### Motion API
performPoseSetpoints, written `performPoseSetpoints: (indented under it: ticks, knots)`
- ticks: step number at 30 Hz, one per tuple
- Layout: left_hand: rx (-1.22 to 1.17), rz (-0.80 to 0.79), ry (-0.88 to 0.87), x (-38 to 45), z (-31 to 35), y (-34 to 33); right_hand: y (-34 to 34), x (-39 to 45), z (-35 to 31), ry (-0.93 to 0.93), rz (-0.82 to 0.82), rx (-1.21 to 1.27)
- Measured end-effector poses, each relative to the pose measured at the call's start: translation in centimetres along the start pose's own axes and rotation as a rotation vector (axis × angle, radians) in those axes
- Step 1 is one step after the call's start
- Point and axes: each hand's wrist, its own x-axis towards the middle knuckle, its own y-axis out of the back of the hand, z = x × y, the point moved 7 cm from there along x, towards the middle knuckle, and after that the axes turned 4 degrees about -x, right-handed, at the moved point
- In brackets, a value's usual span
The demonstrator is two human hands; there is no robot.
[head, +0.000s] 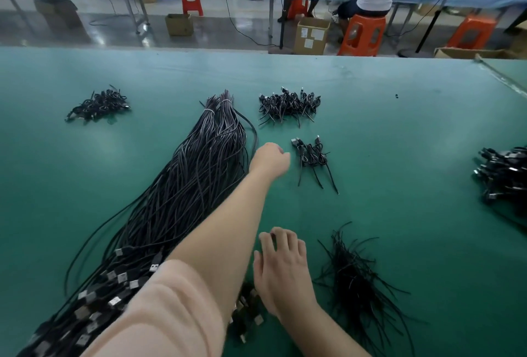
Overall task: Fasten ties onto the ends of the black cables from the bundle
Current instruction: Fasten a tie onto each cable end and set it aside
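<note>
A long bundle of black cables [199, 171] lies on the green table [399, 128], with its USB plugs at the near left. My left hand [269, 158] reaches out past the bundle's right edge, just left of a small group of three tied cables [312, 157]. Its fingers bend down away from the camera and I see nothing in them. My right hand [282, 268] rests near the front with fingers spread and relaxed, holding nothing. A loose pile of black ties [356, 279] lies just to its right.
Two heaps of tied cables sit further back, one [288, 104] behind the small group and one [99, 105] at the far left. Another cable heap [504, 177] lies at the right edge. Beyond the table, a person sits on an orange stool [362, 34] among cardboard boxes.
</note>
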Motion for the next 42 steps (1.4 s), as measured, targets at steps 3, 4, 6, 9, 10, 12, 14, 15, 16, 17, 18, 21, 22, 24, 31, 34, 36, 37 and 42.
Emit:
performPoseSetpoints:
  ticks: [3,4,6,9,10,12,14,15,16,17,18,21,22,24,31,34,36,37,42]
  knots:
    - [0.098,0.034,-0.090,-3.1,-2.1,4.8,0.3,0.1,-0.1,0.002,-0.033,-0.031]
    - [0.146,0.060,-0.115,-4.4,-3.1,6.4,0.4,0.2,-0.3,0.009,-0.049,-0.043]
    - [0.273,0.116,-0.129,-7.1,-5.8,9.1,0.0,0.3,-0.3,0.015,-0.103,-0.061]
    - [0.493,0.033,0.012,-11.0,-12.1,10.1,0.6,0.2,-0.5,0.020,-0.058,-0.061]
    - [0.526,-0.020,0.072,-12.3,-14.5,9.8,0.7,0.2,-0.5,0.017,-0.043,-0.065]
    - [0.535,-0.099,0.142,-14.2,-18.1,8.7,0.7,0.1,-0.5,0.012,-0.048,-0.063]
    - [0.526,-0.091,0.118,-14.8,-19.4,7.9,0.5,0.1,-0.3,0.006,-0.057,-0.070]
    - [0.523,-0.078,0.103,-14.7,-19.4,7.8,0.5,0.2,-0.3,0.004,-0.060,-0.073]
    - [0.521,-0.072,0.097,-14.6,-19.3,7.8,0.5,0.2,-0.3,0.000,-0.064,-0.075]
    - [0.523,-0.066,0.093,-14.4,-19.2,7.7,0.5,0.2,-0.3,-0.001,-0.067,-0.076]
    - [0.528,-0.063,0.091,-14.3,-19.2,7.7,0.4,0.2,-0.3,-0.003,-0.072,-0.077]
    - [0.524,-0.064,0.092,-14.3,-19.3,7.7,0.5,0.3,-0.3,-0.012,-0.073,-0.074]
    - [0.521,-0.062,0.091,-14.3,-19.3,7.7,0.5,0.3,-0.3,-0.009,-0.071,-0.073]
    - [0.521,-0.056,0.087,-14.2,-19.3,7.7,0.5,0.3,-0.4,-0.002,-0.067,-0.077]
    - [0.524,-0.073,0.084,-14.2,-19.3,7.5,0.4,0.2,-0.2,-0.015,-0.072,-0.058]
    - [0.526,-0.079,0.085,-14.1,-19.4,7.5,0.9,0.4,0.1,-0.058,-0.079,-0.011]
    - [0.527,-0.077,0.082,-14.1,-19.4,7.5,1.6,1.1,-0.2,-0.118,-0.118,0.110]
    - [0.526,-0.074,0.081,-14.1,-19.4,7.4,1.8,1.5,-0.8,-0.134,-0.177,0.196]
    - [0.516,-0.057,0.071,-13.9,-19.7,7.4,1.0,2.1,-5.8,-0.050,-0.588,0.229]
